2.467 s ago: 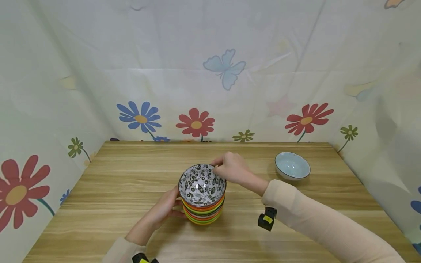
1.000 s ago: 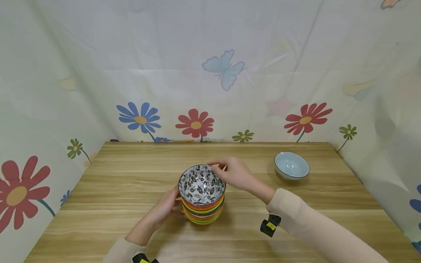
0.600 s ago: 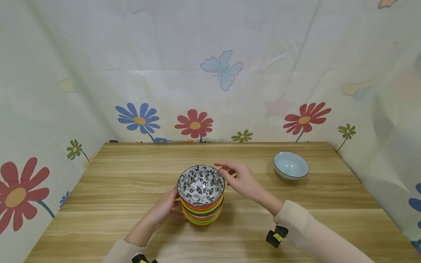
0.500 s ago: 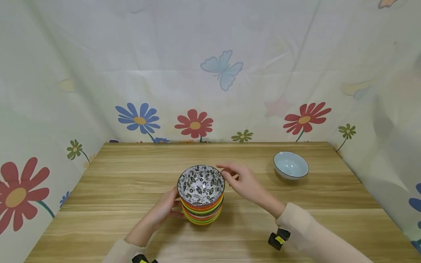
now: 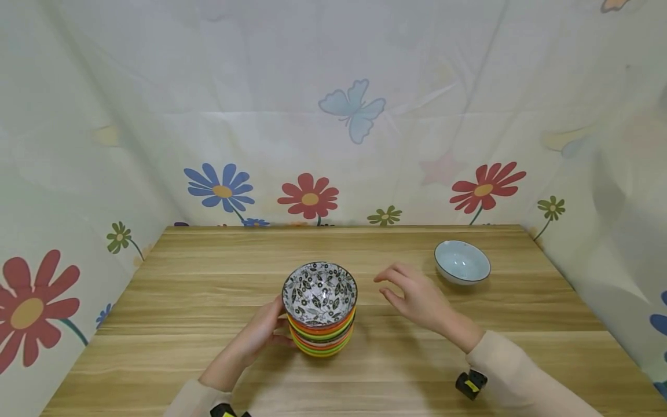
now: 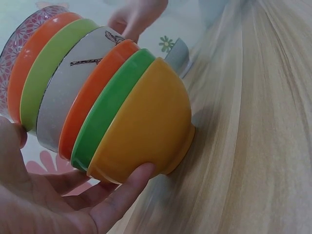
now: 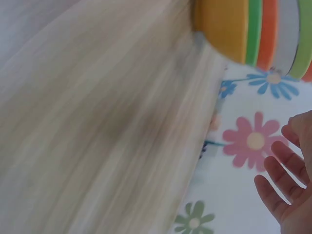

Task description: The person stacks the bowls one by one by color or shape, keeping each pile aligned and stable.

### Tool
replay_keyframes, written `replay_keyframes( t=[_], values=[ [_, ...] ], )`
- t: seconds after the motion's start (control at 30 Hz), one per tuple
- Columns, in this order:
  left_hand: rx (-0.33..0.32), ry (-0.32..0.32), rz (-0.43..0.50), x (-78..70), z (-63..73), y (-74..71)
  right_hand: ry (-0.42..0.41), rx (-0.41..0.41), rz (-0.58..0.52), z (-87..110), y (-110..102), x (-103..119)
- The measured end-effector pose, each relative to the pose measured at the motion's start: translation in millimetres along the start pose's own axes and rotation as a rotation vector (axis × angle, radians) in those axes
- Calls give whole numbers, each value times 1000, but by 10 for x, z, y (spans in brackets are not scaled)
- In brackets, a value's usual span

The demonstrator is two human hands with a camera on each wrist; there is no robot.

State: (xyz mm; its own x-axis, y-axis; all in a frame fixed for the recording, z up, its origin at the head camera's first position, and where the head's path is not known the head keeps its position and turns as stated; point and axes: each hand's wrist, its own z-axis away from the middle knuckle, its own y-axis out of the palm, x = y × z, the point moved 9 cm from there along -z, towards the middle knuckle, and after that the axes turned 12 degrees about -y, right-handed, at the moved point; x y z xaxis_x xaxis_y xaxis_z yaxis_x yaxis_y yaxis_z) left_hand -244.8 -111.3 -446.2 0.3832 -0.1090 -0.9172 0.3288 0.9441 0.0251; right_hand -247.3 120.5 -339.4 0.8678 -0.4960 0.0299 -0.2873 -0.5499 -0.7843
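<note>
A stack of bowls (image 5: 319, 294) stands on the table, its top bowl white with a dark flower-and-leaf pattern inside. Below it are orange, light green, white, green and yellow bowls, best seen in the left wrist view, where the yellow bowl (image 6: 146, 117) is lowest. My left hand (image 5: 260, 327) holds the stack's left side, fingers spread along it and one fingertip on the yellow bowl. Right of the stack, my right hand (image 5: 417, 295) hangs apart from it, fingers loosely bent, holding nothing.
A pale blue bowl (image 5: 462, 262) with a dark rim sits alone at the table's back right. The wooden table (image 5: 208, 260) meets a flower-printed cloth (image 5: 250, 133) at the back and sides.
My right hand has let go of the top bowl's rim and moved right, away from the stack. My left hand and the stack stay where they were.
</note>
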Motion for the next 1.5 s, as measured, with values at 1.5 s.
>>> replay_keyframes(
  t=[1.5],
  values=[
    [2,1,8,-2,-9,5,594,64,285,1040,-535,-1531]
  ],
)
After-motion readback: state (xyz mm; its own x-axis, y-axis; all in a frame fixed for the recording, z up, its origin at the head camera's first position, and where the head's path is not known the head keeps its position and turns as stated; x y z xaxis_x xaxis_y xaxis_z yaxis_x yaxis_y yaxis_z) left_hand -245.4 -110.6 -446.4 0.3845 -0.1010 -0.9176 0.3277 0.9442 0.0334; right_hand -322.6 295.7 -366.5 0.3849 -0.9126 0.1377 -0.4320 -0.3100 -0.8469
